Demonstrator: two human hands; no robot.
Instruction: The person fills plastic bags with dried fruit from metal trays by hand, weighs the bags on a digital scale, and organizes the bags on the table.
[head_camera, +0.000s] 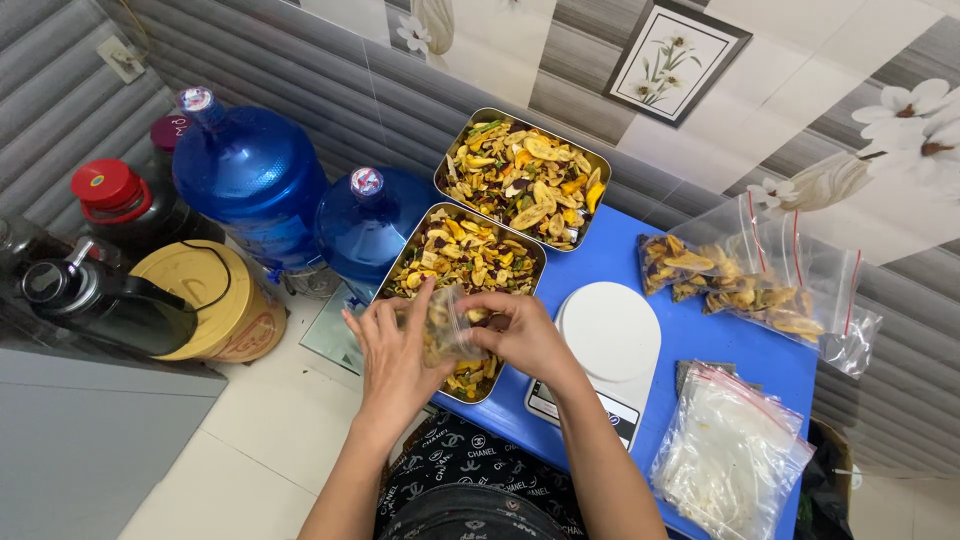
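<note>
A small clear plastic bag of mixed dried fruit chips (445, 325) is gripped between the left hand (392, 350) and right hand (520, 335), above the nearer rectangular metal tray (398, 262) on the blue table (700, 330). It is judged light, soft, crinkly and slippery; its contents are brittle, so its top edge is best pinched.
</note>
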